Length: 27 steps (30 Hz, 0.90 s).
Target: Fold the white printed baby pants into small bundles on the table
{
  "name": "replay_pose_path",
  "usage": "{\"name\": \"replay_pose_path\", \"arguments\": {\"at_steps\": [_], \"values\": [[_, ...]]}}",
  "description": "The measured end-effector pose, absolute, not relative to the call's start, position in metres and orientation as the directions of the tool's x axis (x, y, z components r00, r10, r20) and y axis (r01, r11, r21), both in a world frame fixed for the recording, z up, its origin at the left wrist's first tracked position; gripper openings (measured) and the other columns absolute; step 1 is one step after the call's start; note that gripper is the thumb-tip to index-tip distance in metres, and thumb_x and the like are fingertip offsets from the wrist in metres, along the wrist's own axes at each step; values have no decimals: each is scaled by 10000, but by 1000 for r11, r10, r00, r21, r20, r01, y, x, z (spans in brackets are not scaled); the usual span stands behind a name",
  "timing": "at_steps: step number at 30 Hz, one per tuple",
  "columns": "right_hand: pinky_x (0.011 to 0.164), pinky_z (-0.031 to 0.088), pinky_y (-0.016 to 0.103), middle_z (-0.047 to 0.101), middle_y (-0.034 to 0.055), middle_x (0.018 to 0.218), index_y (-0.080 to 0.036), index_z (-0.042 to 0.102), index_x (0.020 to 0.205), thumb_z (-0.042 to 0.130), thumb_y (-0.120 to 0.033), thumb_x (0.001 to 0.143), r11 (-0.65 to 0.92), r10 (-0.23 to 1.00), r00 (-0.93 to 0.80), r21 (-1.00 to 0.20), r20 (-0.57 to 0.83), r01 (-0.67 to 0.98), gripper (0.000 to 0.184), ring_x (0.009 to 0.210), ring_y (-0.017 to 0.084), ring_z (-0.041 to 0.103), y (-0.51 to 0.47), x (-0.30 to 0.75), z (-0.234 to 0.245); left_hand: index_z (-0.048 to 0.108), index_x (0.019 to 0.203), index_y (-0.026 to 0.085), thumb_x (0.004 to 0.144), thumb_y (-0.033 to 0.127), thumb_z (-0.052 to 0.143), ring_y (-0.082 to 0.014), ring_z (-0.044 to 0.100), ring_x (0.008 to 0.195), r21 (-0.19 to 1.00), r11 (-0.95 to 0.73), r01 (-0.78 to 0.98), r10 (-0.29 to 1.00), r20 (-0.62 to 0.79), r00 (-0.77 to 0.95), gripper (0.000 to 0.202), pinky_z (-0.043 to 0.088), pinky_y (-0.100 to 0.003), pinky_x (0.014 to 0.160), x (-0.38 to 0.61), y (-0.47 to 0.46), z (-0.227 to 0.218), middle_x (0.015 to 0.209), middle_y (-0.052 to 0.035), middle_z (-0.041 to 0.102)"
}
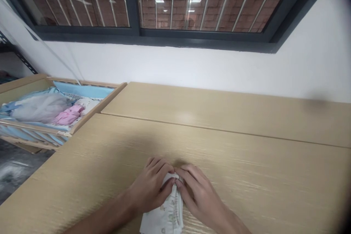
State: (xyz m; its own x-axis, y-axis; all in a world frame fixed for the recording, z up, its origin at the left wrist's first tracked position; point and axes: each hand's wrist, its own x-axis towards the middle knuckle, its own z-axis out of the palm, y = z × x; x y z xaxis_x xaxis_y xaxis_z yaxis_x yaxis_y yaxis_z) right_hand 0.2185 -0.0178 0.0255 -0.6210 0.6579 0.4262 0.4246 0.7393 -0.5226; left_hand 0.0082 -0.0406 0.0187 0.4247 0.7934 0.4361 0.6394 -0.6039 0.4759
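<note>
A folded white cloth (161, 216) with a small printed pattern lies on the wooden table (246, 175) at the bottom centre. Its lower end runs toward the picture's bottom edge. My left hand (152, 184) pinches the cloth's far end from the left, with thumb and fingers closed on it. From the right, my right hand (199, 192) grips the same end, its thumb and forefinger nearly meeting those of the left. The fingertips cover part of that far edge.
A wooden crib (98, 108) with blue lining stands left of the table, holding a pink cloth (68, 114) and pale netting (41, 108). Another board (219, 108) adjoins the table's far side, along the white wall (178, 64). Above is a barred window (203, 33).
</note>
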Motion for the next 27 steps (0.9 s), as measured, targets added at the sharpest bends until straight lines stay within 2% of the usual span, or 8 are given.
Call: {"name": "replay_pose_path", "arguments": {"at_steps": [9, 18, 23, 27], "values": [[799, 578, 381, 631, 99, 1045, -209, 610, 1214, 504, -163, 984, 750, 655, -606, -490, 451, 445, 257, 946, 229, 634, -17, 217, 23, 499, 1008, 202, 1011, 183, 472, -217, 532, 916, 480, -584, 654, 807, 431, 404, 33, 388, -372, 825, 10, -38, 12, 980, -27, 645], [871, 567, 394, 605, 100, 1099, -221, 612, 1191, 509, -178, 988, 712, 690, -607, -525, 394, 467, 231, 1019, 233, 629, -15, 216, 20, 506, 998, 210, 1023, 192, 442, -230, 561, 939, 481, -553, 681, 829, 403, 389, 71, 393, -385, 839, 8, -36, 12, 998, -31, 656], [906, 554, 388, 588, 98, 1132, -233, 593, 1173, 497, -193, 996, 673, 717, -591, -586, 369, 451, 206, 1058, 225, 621, -16, 216, 20, 513, 1015, 206, 1019, 188, 450, -235, 553, 942, 474, -556, 683, 828, 386, 407, 66, 399, -393, 845, 8, -36, 12, 1005, -36, 647], [900, 549, 386, 596, 84, 1091, -229, 564, 1082, 509, -218, 990, 609, 761, -563, -652, 322, 451, 107, 1047, 219, 620, -17, 213, 24, 515, 1029, 208, 1014, 175, 454, -235, 546, 962, 488, -548, 679, 835, 364, 413, 70, 404, -396, 855, 9, -36, 12, 1029, -36, 642]]}}
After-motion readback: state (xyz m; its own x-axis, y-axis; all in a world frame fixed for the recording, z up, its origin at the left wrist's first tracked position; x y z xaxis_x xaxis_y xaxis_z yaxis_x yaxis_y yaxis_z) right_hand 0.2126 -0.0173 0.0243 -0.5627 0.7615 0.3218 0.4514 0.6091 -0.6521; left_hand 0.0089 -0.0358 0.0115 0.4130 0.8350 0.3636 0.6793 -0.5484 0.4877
